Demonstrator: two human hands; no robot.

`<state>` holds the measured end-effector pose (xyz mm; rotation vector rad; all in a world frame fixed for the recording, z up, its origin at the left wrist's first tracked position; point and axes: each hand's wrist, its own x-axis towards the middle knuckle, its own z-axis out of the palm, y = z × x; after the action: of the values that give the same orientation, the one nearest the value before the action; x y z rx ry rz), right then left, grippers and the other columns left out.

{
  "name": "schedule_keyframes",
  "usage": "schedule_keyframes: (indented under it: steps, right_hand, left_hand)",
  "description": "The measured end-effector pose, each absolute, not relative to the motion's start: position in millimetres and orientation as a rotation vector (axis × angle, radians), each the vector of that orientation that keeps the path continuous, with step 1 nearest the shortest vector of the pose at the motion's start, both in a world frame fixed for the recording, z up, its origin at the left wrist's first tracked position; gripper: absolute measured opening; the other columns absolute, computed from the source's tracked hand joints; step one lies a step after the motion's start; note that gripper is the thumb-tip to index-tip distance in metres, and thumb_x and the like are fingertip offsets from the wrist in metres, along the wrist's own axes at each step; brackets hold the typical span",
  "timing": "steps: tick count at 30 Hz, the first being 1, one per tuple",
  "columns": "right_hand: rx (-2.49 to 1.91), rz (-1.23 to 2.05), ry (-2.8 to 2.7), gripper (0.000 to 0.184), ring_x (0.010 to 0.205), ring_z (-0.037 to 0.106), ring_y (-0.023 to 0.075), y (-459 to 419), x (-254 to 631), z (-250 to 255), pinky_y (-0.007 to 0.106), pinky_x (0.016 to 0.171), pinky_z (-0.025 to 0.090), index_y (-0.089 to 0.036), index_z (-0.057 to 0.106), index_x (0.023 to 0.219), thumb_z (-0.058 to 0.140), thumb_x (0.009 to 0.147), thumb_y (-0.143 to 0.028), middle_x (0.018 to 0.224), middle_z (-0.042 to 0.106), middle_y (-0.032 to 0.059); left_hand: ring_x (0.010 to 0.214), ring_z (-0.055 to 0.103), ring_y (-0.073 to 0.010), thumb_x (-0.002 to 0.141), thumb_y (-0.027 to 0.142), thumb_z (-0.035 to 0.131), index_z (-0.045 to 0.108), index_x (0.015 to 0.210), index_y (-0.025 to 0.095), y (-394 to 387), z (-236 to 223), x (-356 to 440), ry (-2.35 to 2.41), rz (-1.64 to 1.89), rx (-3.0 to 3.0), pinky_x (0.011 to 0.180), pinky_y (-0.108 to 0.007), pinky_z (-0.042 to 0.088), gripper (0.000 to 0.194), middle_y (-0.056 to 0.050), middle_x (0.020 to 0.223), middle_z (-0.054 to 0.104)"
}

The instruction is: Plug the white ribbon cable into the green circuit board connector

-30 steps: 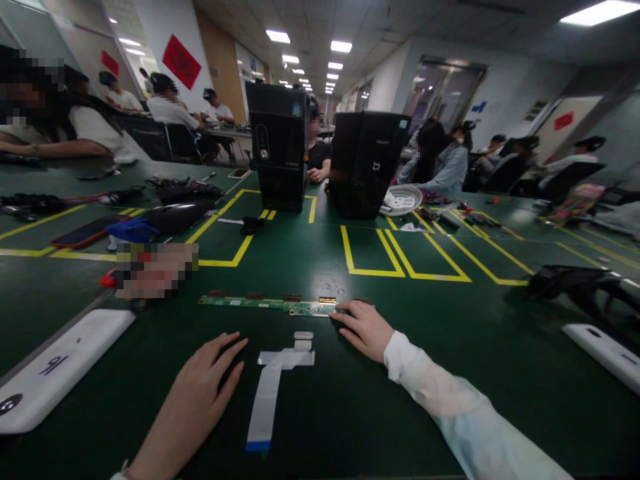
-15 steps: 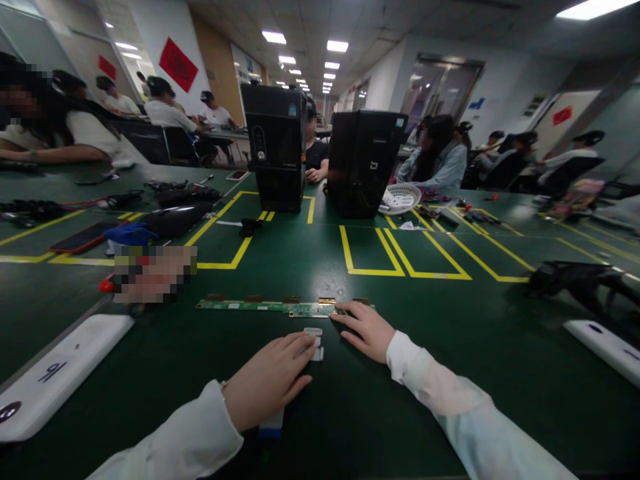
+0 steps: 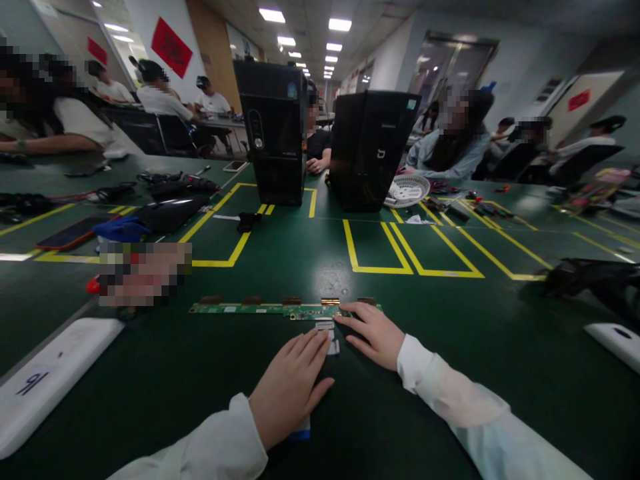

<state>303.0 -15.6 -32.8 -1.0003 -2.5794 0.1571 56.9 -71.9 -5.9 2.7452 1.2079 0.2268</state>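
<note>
A long, narrow green circuit board lies crosswise on the green table, with copper-coloured tabs along its far edge. My right hand rests on the board's right part, fingers spread and hiding some of it. My left hand lies flat over a white flat ribbon cable, fingers stretched forward and thumb apart. The cable's far end sits just below the middle of the board; whether it touches the connector, I cannot tell. Its blue-tipped near end shows beneath my left hand.
Two black computer towers stand at the back. A white basket is right of them. White long devices lie at left and right. Cables, a blue cloth and a pixelated item are at left. Several people sit around.
My left hand and the ribbon cable have moved forward and right, closer to the board. My right hand stays on the board. The view has shifted slightly.
</note>
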Motion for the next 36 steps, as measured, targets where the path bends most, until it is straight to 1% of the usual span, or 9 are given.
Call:
schedule_keyframes:
  steps: [6, 13, 19, 22, 26, 29, 32, 36]
  right_hand:
    - [-1.005, 0.153, -2.577, 0.039, 0.127, 0.049, 0.0268, -17, 302, -31, 0.050, 0.104, 0.044, -0.018, 0.055, 0.134, 0.046, 0.098, -0.031, 0.138, 0.053, 0.0159]
    - [-1.019, 0.157, -2.584, 0.040, 0.127, 0.048, 0.0267, -16, 302, -32, 0.049, 0.104, 0.044, -0.018, 0.054, 0.135, 0.047, 0.097, -0.030, 0.138, 0.052, 0.0159]
    - [-1.017, 0.168, -2.575, 0.040, 0.127, 0.049, 0.0261, -17, 301, -31, 0.050, 0.104, 0.044, -0.019, 0.053, 0.135, 0.048, 0.097, -0.030, 0.138, 0.053, 0.0155]
    - [-1.021, 0.170, -2.573, 0.040, 0.128, 0.049, 0.0265, -17, 301, -30, 0.050, 0.104, 0.044, -0.019, 0.053, 0.135, 0.048, 0.097, -0.030, 0.138, 0.053, 0.0158]
    - [-1.024, 0.157, -2.576, 0.040, 0.127, 0.049, 0.0267, -17, 301, -31, 0.049, 0.104, 0.044, -0.018, 0.054, 0.134, 0.048, 0.097, -0.030, 0.138, 0.053, 0.0159]
    - [-1.037, 0.154, -2.583, 0.040, 0.128, 0.049, 0.0268, -17, 301, -31, 0.050, 0.104, 0.044, -0.019, 0.054, 0.135, 0.048, 0.096, -0.030, 0.139, 0.053, 0.0157]
    - [-1.040, 0.157, -2.585, 0.041, 0.128, 0.048, 0.0268, -18, 301, -31, 0.050, 0.104, 0.044, -0.020, 0.053, 0.135, 0.048, 0.096, -0.030, 0.139, 0.052, 0.0155]
    - [-1.038, 0.159, -2.578, 0.040, 0.128, 0.048, 0.0268, -18, 302, -31, 0.050, 0.104, 0.044, -0.019, 0.054, 0.135, 0.047, 0.097, -0.031, 0.139, 0.053, 0.0153]
  left_hand:
    - [0.132, 0.051, -0.0274, 0.096, 0.041, 0.045, 0.047, 0.142, 0.016, -71, -5, 56, 1.213, 0.265, 2.731, 0.107, -0.046, 0.046, 0.052, -0.013, 0.145, 0.054]
    - [0.131, 0.053, -0.0253, 0.097, 0.035, 0.043, 0.049, 0.139, 0.015, -69, -1, 59, 1.259, 0.252, 2.698, 0.108, -0.044, 0.046, 0.047, -0.011, 0.143, 0.055]
    - [0.131, 0.052, -0.0283, 0.096, 0.040, 0.046, 0.050, 0.139, 0.020, -71, -3, 62, 1.248, 0.284, 2.708, 0.107, -0.049, 0.045, 0.047, -0.011, 0.143, 0.055]
    - [0.132, 0.050, -0.0284, 0.096, 0.042, 0.046, 0.049, 0.139, 0.021, -72, -6, 61, 1.260, 0.318, 2.696, 0.107, -0.049, 0.045, 0.048, -0.011, 0.144, 0.054]
    - [0.134, 0.048, -0.0296, 0.096, 0.044, 0.045, 0.047, 0.141, 0.021, -73, -8, 60, 1.295, 0.303, 2.649, 0.105, -0.050, 0.047, 0.051, -0.011, 0.147, 0.051]
    - [0.135, 0.048, -0.0284, 0.096, 0.045, 0.043, 0.045, 0.143, 0.023, -74, -10, 58, 1.295, 0.325, 2.622, 0.104, -0.049, 0.048, 0.051, -0.010, 0.148, 0.050]
    - [0.135, 0.048, -0.0275, 0.097, 0.048, 0.042, 0.041, 0.146, 0.021, -75, -14, 58, 1.314, 0.356, 2.612, 0.104, -0.048, 0.048, 0.056, -0.011, 0.148, 0.050]
    - [0.135, 0.048, -0.0276, 0.096, 0.047, 0.043, 0.042, 0.144, 0.017, -75, -15, 58, 1.319, 0.345, 2.639, 0.105, -0.046, 0.047, 0.057, -0.013, 0.148, 0.050]
